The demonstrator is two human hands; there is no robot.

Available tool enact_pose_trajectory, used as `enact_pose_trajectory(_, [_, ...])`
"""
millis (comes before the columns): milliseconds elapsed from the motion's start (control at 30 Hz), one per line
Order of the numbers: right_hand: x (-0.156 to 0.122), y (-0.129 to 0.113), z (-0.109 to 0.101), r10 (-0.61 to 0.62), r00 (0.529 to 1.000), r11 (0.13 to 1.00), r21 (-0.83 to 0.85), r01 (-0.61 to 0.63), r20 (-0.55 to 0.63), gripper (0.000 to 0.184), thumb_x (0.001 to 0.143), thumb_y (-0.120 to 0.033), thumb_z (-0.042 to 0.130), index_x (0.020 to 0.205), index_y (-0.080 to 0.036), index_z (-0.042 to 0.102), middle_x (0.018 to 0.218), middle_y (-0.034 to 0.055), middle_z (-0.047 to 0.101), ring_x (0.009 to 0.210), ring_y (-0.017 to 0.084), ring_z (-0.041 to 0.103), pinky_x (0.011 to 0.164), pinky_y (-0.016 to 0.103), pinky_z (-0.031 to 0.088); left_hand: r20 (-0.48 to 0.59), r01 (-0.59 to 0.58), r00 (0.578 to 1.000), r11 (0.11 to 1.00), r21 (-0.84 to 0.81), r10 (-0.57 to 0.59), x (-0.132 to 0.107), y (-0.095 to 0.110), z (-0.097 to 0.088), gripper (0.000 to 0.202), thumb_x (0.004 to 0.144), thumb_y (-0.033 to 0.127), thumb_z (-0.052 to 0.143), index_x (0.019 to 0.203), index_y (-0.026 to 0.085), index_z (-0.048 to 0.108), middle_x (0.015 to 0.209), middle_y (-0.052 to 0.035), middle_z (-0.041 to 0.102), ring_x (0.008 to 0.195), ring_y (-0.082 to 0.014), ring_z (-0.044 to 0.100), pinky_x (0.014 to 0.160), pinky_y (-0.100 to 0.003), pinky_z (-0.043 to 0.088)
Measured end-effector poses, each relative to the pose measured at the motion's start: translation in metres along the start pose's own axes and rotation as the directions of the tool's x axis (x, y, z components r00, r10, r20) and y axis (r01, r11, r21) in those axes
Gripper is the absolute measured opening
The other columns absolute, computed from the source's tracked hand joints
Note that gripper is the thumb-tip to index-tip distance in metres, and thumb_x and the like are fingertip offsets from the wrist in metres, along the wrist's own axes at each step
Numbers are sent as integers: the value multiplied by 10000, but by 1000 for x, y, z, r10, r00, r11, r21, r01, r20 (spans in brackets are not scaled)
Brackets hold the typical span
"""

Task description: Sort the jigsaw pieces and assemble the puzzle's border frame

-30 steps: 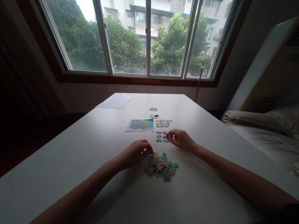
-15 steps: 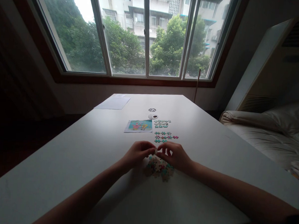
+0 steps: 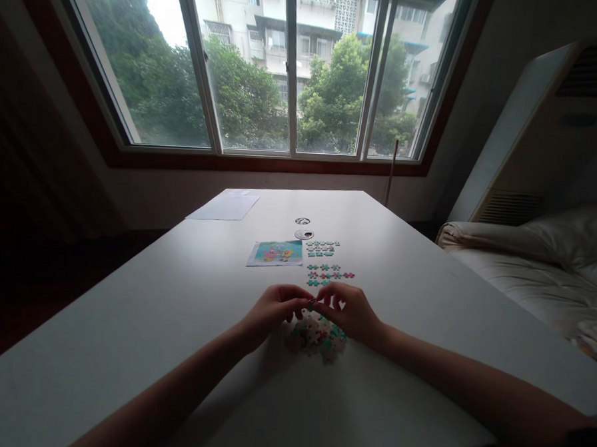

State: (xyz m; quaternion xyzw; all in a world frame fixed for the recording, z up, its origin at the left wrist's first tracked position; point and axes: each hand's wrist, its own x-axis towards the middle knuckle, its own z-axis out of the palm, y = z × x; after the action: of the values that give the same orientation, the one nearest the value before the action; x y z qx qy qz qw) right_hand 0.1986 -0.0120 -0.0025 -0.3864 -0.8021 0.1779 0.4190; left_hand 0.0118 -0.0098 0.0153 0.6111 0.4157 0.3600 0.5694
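My left hand [image 3: 279, 305] and my right hand [image 3: 347, 309] meet fingertip to fingertip above a heap of loose jigsaw pieces [image 3: 317, 336]. Pinched between both sets of fingers is a small jigsaw piece [image 3: 311, 305], mostly covered by them. Beyond my hands, several pieces lie spread in short rows [image 3: 324, 275], teal and pink in colour. Farther back is a second group of rows [image 3: 322, 249]. A picture sheet [image 3: 275, 252] with pink and yellow cartoon figures on teal lies left of the rows.
Two round flat items [image 3: 304, 234] lie behind the picture sheet. White paper [image 3: 224, 206] rests at the far left corner of the white table [image 3: 148, 309]. A pale sofa [image 3: 516, 261] stands to the right, and a window [image 3: 290, 83] fills the far wall.
The piece between my fingertips has turned: its pale face showed before and it looks darker now. Both hands stay over the heap, and the view has shifted slightly.
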Motion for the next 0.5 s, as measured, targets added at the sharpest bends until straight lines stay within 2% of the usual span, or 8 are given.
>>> enact_pose_trajectory(100, [1,2,0,11,1000,1000,-8,-11,-16,176,760,-365,596,782,-191,592,629,-12,578,550,90,516,507,200,408,18,-4,1000,999,-32,5,1,-1,-2,270,681,314,654,864,116,676,684,-37,617,560,-96,502,480,-191,348])
enact_pose_trajectory(233, [1,2,0,12,1000,1000,-12,-12,-21,178,763,-364,589,771,-187,590,625,-10,578,548,90,517,504,201,406,30,-20,999,1000,8,20,-1,2,-2,254,664,281,677,863,123,684,693,-29,628,586,-96,489,508,-194,354])
enact_pose_trajectory(500, [-1,2,0,-38,999,998,-48,40,35,93,785,-274,553,799,-191,593,631,-15,586,547,83,517,520,193,402,-77,-9,997,999,32,11,0,2,-3,244,629,274,681,815,115,675,664,-21,631,565,-99,486,521,-207,370])
